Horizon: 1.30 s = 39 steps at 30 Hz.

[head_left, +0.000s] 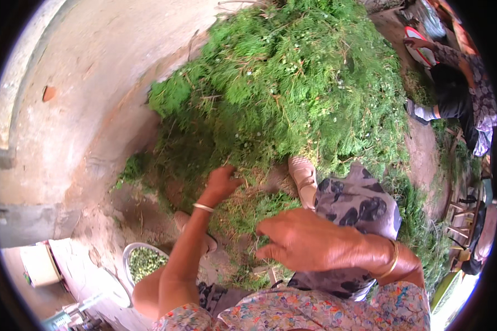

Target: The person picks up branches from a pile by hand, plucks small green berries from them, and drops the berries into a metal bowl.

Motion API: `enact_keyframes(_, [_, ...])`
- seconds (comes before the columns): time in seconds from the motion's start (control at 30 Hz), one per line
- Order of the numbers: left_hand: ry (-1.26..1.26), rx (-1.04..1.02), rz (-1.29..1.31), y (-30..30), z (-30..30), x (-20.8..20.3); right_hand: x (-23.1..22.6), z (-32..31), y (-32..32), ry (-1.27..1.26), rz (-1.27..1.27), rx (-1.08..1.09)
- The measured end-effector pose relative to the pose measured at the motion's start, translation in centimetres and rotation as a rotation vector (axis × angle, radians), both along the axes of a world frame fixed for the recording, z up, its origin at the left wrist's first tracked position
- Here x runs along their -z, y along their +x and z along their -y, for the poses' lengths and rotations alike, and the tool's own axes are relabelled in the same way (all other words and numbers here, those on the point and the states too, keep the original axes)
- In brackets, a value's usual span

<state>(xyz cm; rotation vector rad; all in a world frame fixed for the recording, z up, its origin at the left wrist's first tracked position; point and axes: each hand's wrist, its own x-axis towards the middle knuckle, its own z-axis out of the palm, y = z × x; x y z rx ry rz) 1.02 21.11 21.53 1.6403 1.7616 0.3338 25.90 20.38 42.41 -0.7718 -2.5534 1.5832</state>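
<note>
A large heap of green conifer branches [303, 83], with feathery sprays and small pale cones or berries, fills the ground before me. My left hand [222, 183], with a pale bangle at its wrist, is over the near edge of the heap. Its fingers are curled in, and whatever they may hold is hidden. Nearer to me, my right hand [309, 240] is raised above my lap, back of the hand up, a yellow bangle on its wrist. Its thumb and forefinger stand apart with nothing visible between them. Loose sprigs [248, 220] lie between my feet.
A pale basin [128, 258] of small green cones or berries stands by my left leg. A plastered wall [99, 83] rises on the left. At the far right sits another person [464, 94], holding a red-rimmed white thing. Wooden stools [459, 218] stand along the right side.
</note>
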Motion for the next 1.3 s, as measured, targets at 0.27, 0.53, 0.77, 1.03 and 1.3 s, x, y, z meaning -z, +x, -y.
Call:
enact_keyframes(0.27, [0.402,-0.027,-0.146,11.9,-13.1,0.6,-0.4,-0.5,0.9,0.038,-0.089,0.033])
enact_keyframes(0.53, [0.128,-0.285,-0.245,17.4,-20.9,1.0,-0.2,-0.5,1.1,0.312,-0.028,0.069])
enact_keyframes(0.77, [0.360,0.012,-0.159,13.9,-24.2,6.6,-0.3,0.8,0.6,0.440,0.066,0.339])
enact_keyframes(1.03, [0.712,0.126,0.062,12.0,-18.5,-0.7,0.1,-0.5,0.9,0.385,0.005,0.126])
enact_keyframes(1.3, [0.743,0.076,-0.139,6.0,-8.0,-0.6,1.0,0.4,-0.5,0.563,0.094,0.016])
